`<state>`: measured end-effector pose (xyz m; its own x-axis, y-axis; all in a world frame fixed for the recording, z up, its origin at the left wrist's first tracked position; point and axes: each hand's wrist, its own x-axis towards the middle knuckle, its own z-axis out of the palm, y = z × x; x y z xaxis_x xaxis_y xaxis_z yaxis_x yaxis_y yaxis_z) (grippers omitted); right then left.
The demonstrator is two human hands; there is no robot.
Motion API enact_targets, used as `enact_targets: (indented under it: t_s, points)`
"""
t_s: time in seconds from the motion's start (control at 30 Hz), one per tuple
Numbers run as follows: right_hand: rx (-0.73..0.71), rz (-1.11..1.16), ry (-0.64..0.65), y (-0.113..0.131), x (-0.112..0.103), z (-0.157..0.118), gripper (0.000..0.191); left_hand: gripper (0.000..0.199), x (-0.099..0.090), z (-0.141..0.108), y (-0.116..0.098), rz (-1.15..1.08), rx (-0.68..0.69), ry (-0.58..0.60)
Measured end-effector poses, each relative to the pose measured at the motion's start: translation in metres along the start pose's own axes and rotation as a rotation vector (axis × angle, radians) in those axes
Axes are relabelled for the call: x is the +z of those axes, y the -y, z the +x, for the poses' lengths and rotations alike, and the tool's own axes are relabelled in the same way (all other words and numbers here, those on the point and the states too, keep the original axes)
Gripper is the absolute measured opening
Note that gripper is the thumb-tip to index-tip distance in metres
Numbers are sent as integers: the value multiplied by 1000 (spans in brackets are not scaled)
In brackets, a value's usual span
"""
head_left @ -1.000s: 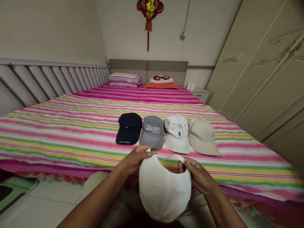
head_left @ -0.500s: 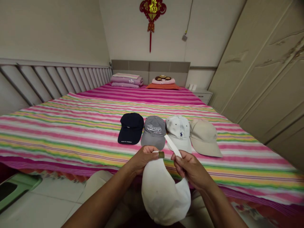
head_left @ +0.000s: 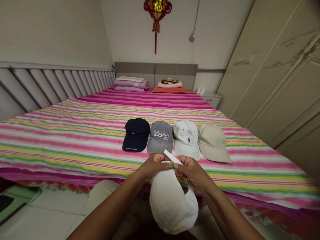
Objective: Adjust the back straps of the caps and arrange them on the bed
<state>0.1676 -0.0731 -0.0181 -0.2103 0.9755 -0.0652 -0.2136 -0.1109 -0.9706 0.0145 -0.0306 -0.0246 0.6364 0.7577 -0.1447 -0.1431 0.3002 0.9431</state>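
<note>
A white baseball cap hangs over my lap with its back opening facing up. My left hand pinches the cap's edge by a brass-coloured buckle. Between the thumb and fingers of my right hand is the cap's white strap, its free end pointing up and left beside the buckle. Whether the strap passes through the buckle I cannot tell. Beyond my hands a navy cap, a grey cap, a pale cap with a small blue logo and a beige cap lie in a row.
The caps lie on a bed with a striped sheet. Folded bedding and a pink-and-orange pile sit by the headboard. A railing runs along the left, wardrobes on the right. A green stool stands at lower left.
My right hand has moved left with the strap, bringing it against the buckle held in my left hand. The cap's back opening has narrowed. The view has shifted slightly.
</note>
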Motion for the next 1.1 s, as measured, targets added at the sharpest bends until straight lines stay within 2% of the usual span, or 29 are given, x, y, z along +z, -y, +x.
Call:
enact_targets:
  t_s: [0.13, 0.23, 0.3, 0.4, 0.5, 0.67, 0.77, 0.87, 1.1]
  points:
    - [11, 94, 0, -1, 0, 1, 21, 35, 0, -1, 4, 38, 239, 22]
    - [11, 132, -17, -1, 2, 1, 20, 28, 2, -2, 8, 220, 399, -98]
    - [6, 123, -30, -2, 3, 1, 20, 22, 4, -3, 9, 347, 458, -191]
    - [0, 104, -40, -3, 6, 1, 21, 19, 7, -6, 10, 437, 501, -260]
    - [-1, 88, -30, -5, 7, 0, 23, 20, 8, -8, 12, 310, 461, -254]
    - [-20, 113, -57, -2, 8, -1, 29, 26, 5, -6, 18, -223, 224, -161]
    - [-21, 113, -126, 3, 6, -2, 25, 29, 2, -3, 22, -441, 184, -122]
    - [7, 117, -172, 7, 5, -4, 24, 29, 1, 0, 26, -539, 201, -143]
    - [7, 43, -184, 9, 5, -4, 26, 26, 3, 0, 26, -580, 202, -143]
